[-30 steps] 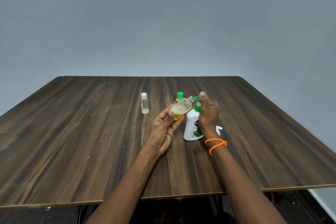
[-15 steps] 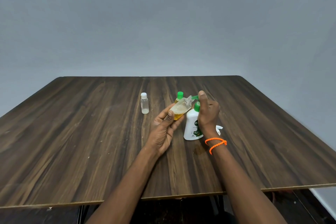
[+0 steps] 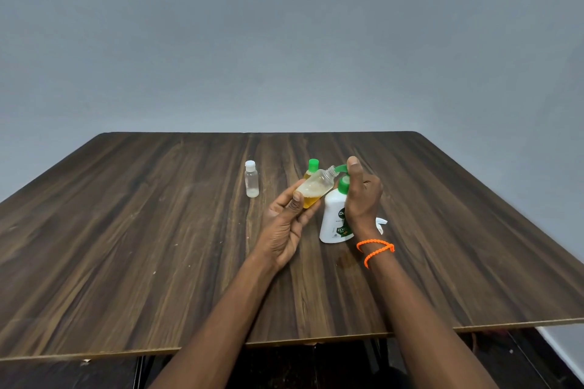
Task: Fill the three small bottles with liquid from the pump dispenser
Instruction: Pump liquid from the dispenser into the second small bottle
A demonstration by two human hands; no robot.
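Amber liquid sits low in the open bottle (image 3: 314,189) my left hand (image 3: 286,224) pinches, tilted, mouth at the green spout. My right hand (image 3: 361,196) wraps the pump dispenser (image 3: 335,221), thumb on top. At ten o'clock stands a white-capped bottle (image 3: 252,179); a green-capped bottle (image 3: 312,167) stands just behind.

Dark streaky wood-grain table (image 3: 158,230) looks matt, probably laminate. Glossy white plastic pump dispenser (image 3: 333,224), clear smooth plastic small bottle (image 3: 316,188) with amber liquid, and a knobbly orange cord bracelet (image 3: 376,248).
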